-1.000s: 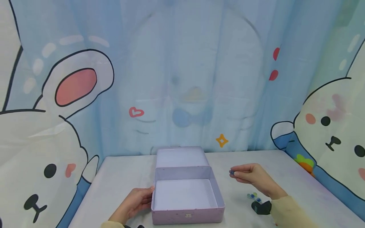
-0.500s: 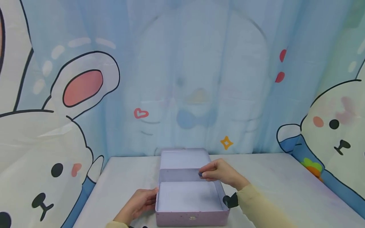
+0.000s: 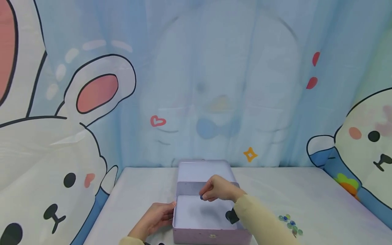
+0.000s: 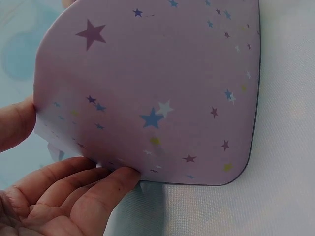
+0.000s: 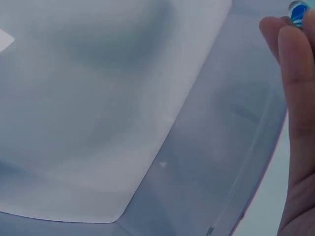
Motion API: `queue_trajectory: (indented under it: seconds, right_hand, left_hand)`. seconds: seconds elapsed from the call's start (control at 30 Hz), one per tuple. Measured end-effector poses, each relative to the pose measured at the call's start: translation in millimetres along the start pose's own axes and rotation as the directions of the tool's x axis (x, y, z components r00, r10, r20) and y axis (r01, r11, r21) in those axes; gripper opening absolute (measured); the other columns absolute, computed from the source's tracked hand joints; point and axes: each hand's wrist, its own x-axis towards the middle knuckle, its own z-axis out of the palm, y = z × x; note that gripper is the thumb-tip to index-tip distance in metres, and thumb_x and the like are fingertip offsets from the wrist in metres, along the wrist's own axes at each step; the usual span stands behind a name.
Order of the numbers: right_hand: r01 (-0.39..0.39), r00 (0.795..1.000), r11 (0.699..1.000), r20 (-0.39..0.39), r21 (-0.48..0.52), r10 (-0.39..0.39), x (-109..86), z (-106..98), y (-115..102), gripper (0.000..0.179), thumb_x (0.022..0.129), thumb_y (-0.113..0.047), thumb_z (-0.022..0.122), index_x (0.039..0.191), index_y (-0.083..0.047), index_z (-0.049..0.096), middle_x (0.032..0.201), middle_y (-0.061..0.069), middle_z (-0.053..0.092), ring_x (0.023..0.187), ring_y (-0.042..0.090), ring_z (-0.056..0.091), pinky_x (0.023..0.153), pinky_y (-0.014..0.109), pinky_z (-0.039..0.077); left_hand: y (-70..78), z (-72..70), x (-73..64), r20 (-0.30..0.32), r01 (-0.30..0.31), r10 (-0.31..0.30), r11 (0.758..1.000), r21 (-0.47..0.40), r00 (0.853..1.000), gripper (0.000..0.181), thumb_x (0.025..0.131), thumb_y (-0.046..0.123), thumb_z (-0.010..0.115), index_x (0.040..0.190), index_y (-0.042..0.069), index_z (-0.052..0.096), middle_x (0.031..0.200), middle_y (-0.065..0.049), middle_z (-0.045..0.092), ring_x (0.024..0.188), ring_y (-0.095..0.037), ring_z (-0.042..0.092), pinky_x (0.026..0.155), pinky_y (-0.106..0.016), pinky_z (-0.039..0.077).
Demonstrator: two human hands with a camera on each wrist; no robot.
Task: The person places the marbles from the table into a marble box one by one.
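A lilac box (image 3: 211, 236) stands with its lid (image 3: 203, 170) tipped back and its pale inside showing. My left hand (image 3: 154, 219) holds the box's left side. In the left wrist view, the thumb (image 4: 17, 123) lies at one edge and the other fingers touch the star-printed wall (image 4: 152, 88). Over the inside of the box, my right hand (image 3: 218, 189) pinches a blue glass marble (image 3: 201, 197). The right wrist view shows this clear-and-blue marble (image 5: 298, 14) between the fingertips, above the box floor (image 5: 88, 123).
Several glass marbles (image 3: 291, 223), green and blue, lie loose on the white tablecloth (image 3: 266, 190) right of the box. A blue curtain (image 3: 214, 68) with cartoon rabbits hangs behind the table. A dark wrist device (image 3: 231, 216) sits at my right cuff.
My right hand has carried the marble leftward, from beside the box to over its inside. My left hand stays at the box's left side. The head view has shifted slightly.
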Motion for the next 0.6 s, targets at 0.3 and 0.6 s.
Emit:
queue_trajectory:
  seconds: [0.3, 0.6]
  right_hand:
    - [-0.084, 0.996, 0.968, -0.005, -0.238, 0.086, 25.0, 33, -12, 0.009, 0.084, 0.006, 0.078, 0.088, -0.003, 0.079, 0.079, 0.002, 0.072, 0.072, 0.016, 0.066, 0.073, 0.033, 0.063]
    - [-0.035, 0.998, 0.918, 0.029, -0.395, 0.050, 43.3, 54, -14, 0.015, 0.082, 0.009, 0.078, 0.081, -0.005, 0.079, 0.075, 0.000, 0.071, 0.063, 0.011, 0.059, 0.064, 0.027, 0.058]
  left_hand:
    - [-0.8, 1.1, 2.6, -0.001, 0.016, -0.016, 1.000, 0.006, 1.000, 0.061, 0.104, 0.027, 0.061, 0.133, -0.024, 0.048, 0.129, -0.038, 0.061, 0.120, -0.043, 0.066, 0.097, -0.048, 0.057]
    - [0.8, -1.6, 3.5, 0.004, 0.019, -0.019, 1.000, 0.000, 1.000, 0.061, 0.104, 0.027, 0.060, 0.134, -0.024, 0.048, 0.130, -0.037, 0.062, 0.122, -0.043, 0.065, 0.097, -0.047, 0.057]
